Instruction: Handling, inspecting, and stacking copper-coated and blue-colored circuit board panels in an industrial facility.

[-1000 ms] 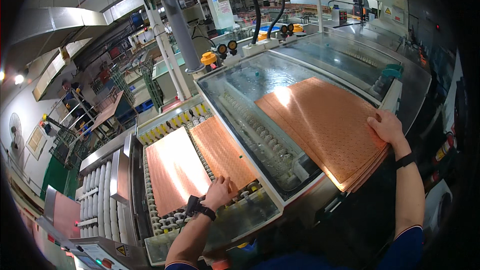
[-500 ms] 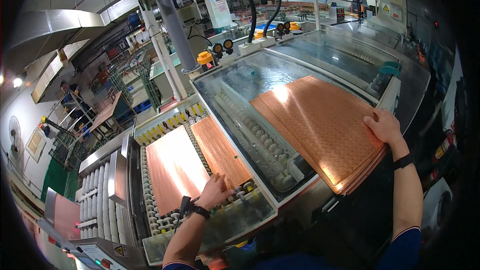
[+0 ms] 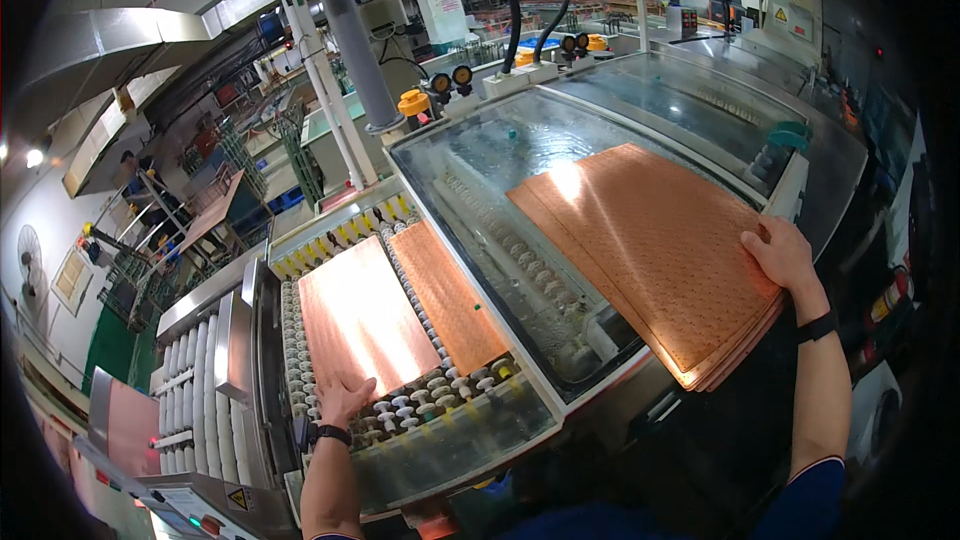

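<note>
left of the clear cover (image 3: pixel 470 152), our left hand (image 3: pixel 343 400) touches a copper sheet (image 3: pixel 372 315), fingers wide; our right hand (image 3: pixel 785 252) meets the copper stack (image 3: pixel 650 250) atop that cover, grip we can't tell.

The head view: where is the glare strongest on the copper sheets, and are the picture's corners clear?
In the head view, strong glare whitens the left copper sheet on the rollers; in the head view, a smaller bright patch lies near the upper-left edge of the copper stack; in the head view, the corners are black, hiding everything there.
</note>
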The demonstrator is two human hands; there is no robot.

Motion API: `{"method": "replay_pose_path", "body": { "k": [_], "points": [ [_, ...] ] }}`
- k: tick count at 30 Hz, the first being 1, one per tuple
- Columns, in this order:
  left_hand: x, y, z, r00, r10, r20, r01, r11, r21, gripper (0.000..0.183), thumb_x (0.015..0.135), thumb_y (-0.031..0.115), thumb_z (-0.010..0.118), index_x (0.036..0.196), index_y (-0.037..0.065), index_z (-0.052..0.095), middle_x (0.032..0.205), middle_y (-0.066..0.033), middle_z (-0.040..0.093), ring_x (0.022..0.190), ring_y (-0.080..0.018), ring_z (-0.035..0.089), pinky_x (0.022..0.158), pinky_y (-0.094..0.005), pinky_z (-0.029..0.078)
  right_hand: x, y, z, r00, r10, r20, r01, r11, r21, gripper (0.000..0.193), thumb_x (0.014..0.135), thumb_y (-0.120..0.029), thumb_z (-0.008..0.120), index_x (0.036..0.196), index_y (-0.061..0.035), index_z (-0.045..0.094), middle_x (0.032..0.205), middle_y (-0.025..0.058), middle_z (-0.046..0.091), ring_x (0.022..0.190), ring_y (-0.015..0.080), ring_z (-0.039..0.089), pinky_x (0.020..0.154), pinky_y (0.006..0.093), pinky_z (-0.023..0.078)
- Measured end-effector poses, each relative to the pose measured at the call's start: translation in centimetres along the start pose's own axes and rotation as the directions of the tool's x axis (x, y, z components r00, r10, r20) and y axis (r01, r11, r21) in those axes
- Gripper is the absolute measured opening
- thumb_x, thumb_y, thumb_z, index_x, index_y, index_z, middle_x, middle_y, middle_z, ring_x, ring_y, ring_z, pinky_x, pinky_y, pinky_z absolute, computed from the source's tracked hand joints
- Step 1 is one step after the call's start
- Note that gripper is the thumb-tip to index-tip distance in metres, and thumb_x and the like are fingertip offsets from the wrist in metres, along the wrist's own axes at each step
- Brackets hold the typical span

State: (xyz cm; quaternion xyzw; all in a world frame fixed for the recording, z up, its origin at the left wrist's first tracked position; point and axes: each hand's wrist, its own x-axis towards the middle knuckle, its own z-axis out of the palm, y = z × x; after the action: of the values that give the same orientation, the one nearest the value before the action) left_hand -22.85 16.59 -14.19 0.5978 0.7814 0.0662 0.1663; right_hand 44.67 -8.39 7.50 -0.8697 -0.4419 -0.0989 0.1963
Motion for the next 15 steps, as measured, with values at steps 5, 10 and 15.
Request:
{"method": "replay_pose_path", "body": {
  "k": [5,10,15],
  "points": [
    [-0.2,0.6,0.0,0.999,0.035,-0.021,-0.034,0.999,0.033,0.111,0.071,0.072,0.069,0.148,-0.003,0.038,0.155,-0.0300,0.030,0.147,-0.0447,0.022,0.118,-0.0513,0.025,0.2,-0.1,0.2,1.000,0.004,0.006,-0.004,1.000,-0.020,0.046,0.087,-0.045,0.062,0.099,-0.0015,0.068,0.098,0.0190,0.064,0.096,0.0372,0.063,0.083,0.0444,0.050],
    [0.2,1.0,2.0,0.979,0.125,-0.160,-0.107,0.987,0.119,0.093,0.074,0.069,0.068,0.133,-0.001,0.052,0.142,-0.0256,0.046,0.134,-0.0417,0.039,0.109,-0.0498,0.037,-0.1,0.5,-0.6,1.000,-0.003,-0.008,0.002,0.999,-0.041,0.046,0.087,-0.048,0.061,0.100,-0.0046,0.070,0.096,0.0191,0.068,0.095,0.0376,0.065,0.081,0.0464,0.051],
    [4.2,3.1,3.3,0.818,0.566,0.098,-0.574,0.814,0.091,0.035,0.091,0.035,0.070,0.095,0.000,0.067,0.100,-0.0156,0.068,0.089,-0.0294,0.064,0.071,-0.0459,0.050,0.1,1.5,0.2,0.988,-0.151,-0.008,0.151,0.988,0.019,0.030,0.091,-0.044,0.058,0.092,-0.0159,0.069,0.089,0.0126,0.071,0.087,0.0357,0.069,0.073,0.0486,0.054]
  ]
}}
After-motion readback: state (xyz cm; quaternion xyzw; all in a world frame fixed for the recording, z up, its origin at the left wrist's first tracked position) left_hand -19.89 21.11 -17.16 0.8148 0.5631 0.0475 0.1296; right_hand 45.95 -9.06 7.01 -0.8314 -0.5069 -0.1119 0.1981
